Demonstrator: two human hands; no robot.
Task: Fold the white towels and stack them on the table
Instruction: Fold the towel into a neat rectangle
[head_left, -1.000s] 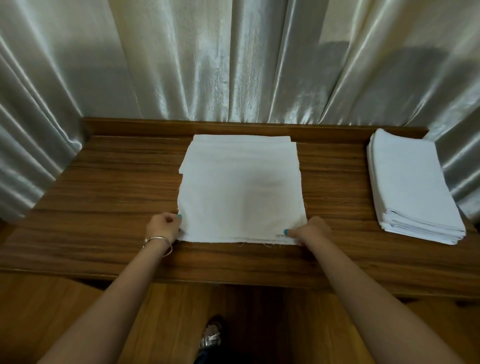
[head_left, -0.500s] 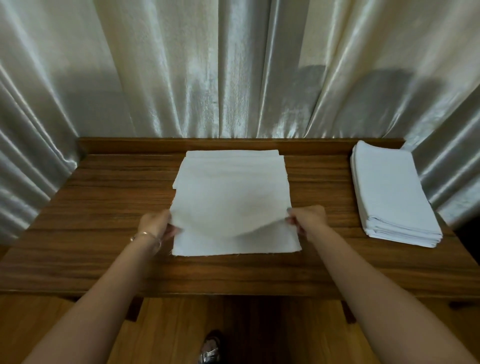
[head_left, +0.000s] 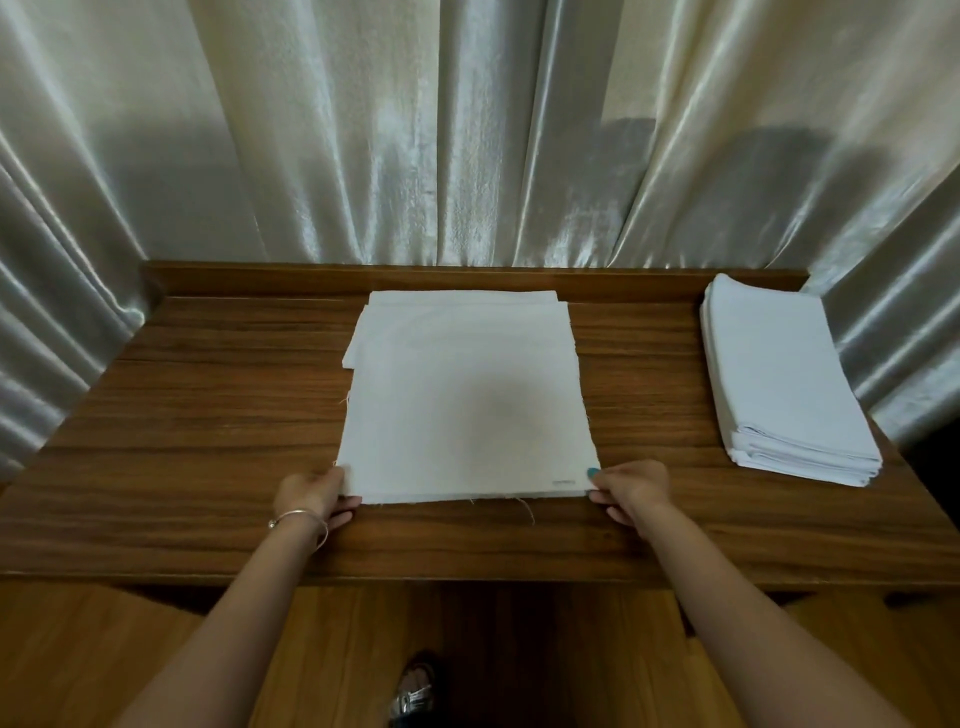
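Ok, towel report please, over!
Left hand, right hand pinch top towel near corners. Folded stack waits right. Nothing in the way.

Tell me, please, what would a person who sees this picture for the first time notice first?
First, the white towel lying flat in the middle of the wooden table, with the left hand and the right hand each pinching one of its near corners. Next, the stack of folded towels at the table's far right edge. Behind everything hangs a shiny pale curtain.
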